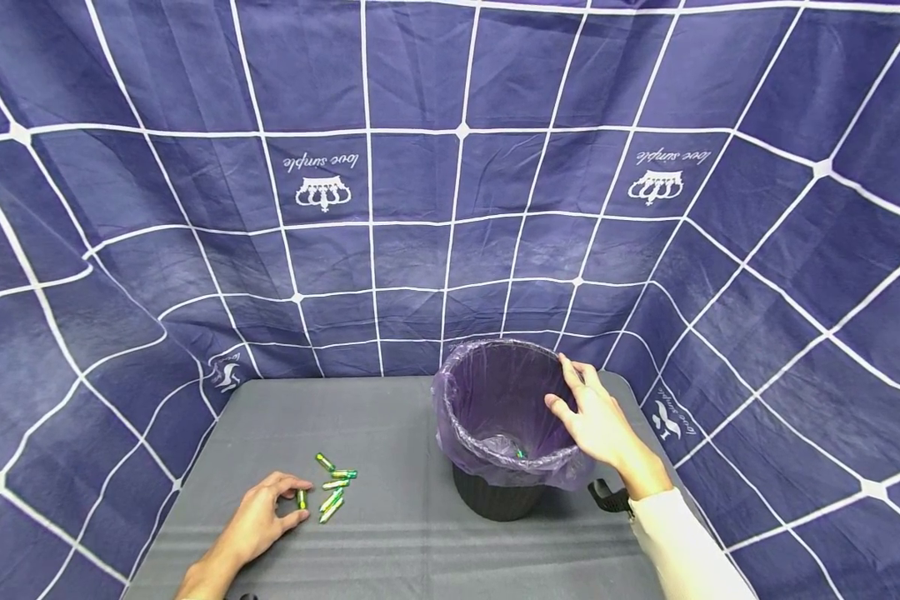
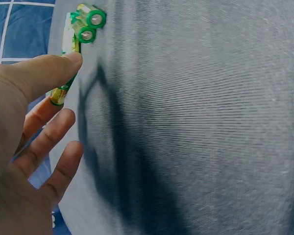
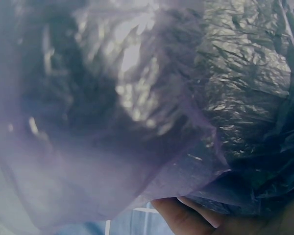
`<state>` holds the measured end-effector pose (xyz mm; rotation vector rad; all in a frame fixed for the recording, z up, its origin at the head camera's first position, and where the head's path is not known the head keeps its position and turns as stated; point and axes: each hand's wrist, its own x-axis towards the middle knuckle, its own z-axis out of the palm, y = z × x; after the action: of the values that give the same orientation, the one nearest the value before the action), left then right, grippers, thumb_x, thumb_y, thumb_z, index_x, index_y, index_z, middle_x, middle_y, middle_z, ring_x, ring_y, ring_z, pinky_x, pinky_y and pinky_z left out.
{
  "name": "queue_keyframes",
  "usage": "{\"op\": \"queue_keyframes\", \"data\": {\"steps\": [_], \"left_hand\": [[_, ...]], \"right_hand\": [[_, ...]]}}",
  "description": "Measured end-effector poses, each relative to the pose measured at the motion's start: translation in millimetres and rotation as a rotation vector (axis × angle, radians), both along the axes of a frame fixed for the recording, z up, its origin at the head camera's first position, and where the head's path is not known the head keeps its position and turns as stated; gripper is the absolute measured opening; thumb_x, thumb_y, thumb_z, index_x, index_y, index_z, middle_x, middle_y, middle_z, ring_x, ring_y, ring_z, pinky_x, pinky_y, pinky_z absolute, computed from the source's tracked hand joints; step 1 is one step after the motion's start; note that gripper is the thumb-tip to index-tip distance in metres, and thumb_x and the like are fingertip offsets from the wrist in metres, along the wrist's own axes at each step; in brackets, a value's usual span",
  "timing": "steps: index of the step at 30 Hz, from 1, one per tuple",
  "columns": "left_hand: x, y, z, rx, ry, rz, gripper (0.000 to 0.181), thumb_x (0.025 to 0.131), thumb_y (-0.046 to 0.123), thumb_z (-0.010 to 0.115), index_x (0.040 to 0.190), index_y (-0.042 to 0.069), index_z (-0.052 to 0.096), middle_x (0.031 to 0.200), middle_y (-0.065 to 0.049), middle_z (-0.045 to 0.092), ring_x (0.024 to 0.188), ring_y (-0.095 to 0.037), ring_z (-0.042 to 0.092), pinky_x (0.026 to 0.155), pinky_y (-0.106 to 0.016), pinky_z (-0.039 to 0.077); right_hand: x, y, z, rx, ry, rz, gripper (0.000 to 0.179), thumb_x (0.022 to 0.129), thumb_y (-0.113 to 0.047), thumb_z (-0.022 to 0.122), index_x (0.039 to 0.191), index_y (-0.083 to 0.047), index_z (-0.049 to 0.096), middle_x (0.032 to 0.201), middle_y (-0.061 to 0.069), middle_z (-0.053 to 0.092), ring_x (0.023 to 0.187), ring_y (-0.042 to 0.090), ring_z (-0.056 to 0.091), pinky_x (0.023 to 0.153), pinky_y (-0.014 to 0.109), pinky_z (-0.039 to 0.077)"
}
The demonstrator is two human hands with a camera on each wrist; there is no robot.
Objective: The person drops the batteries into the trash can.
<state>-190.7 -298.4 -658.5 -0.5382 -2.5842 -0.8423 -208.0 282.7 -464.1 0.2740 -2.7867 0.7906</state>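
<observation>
My left hand (image 1: 258,517) pinches a green-and-yellow battery (image 1: 302,499) between thumb and forefinger, low over the grey table. In the left wrist view the thumb covers part of this battery (image 2: 60,95), and the other fingers spread apart. Just right of that hand lies a loose group of several more batteries (image 1: 332,498). My right hand (image 1: 603,425) rests on the right rim of a black bin (image 1: 495,500), fingers extended and thumb over the inside. A purple plastic liner (image 1: 487,392) covers the bin's inside and folds over its rim. Something small and green (image 1: 521,454) shows at its bottom.
The grey table (image 1: 390,542) meets blue cloth (image 1: 420,183) with white grid lines at the back and both sides. A black strap (image 1: 607,497) is on the right wrist. Crumpled liner (image 3: 137,98) fills most of the right wrist view.
</observation>
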Motion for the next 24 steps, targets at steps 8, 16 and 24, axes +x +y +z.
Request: {"op": "queue_keyframes", "data": {"steps": [8,16,24], "left_hand": [[-2.4,7.3,21.7,0.01,0.023,-0.001,0.049,0.07,0.003,0.109,0.113,0.011,0.088,0.105,0.002,0.079,0.089,-0.012,0.077,0.072,-0.03,0.059],[-9.2,23.6,49.3,0.009,0.111,-0.037,0.049,0.07,0.002,0.109,0.114,0.011,0.087,0.108,0.0,0.08,0.088,-0.018,0.078,0.07,-0.021,0.051],[-20.1,44.5,83.7,-0.004,0.136,-0.087,0.051,0.073,0.001,0.107,0.119,0.013,0.087,0.112,0.002,0.081,0.095,-0.021,0.078,0.075,-0.03,0.064]], "right_hand": [[1.4,-1.0,1.1,-0.008,-0.008,0.002,0.079,0.117,-0.038,0.062,0.182,-0.003,0.033,0.174,0.031,0.043,0.147,0.066,0.062,0.122,0.08,0.05],[1.6,-1.9,3.7,-0.01,-0.013,0.008,0.079,0.118,-0.039,0.062,0.182,-0.003,0.034,0.174,0.032,0.043,0.146,0.066,0.063,0.121,0.08,0.05],[1.4,-1.3,3.7,-0.01,-0.02,0.007,0.08,0.117,-0.04,0.061,0.182,-0.002,0.034,0.175,0.032,0.043,0.146,0.066,0.063,0.122,0.079,0.05]]}}
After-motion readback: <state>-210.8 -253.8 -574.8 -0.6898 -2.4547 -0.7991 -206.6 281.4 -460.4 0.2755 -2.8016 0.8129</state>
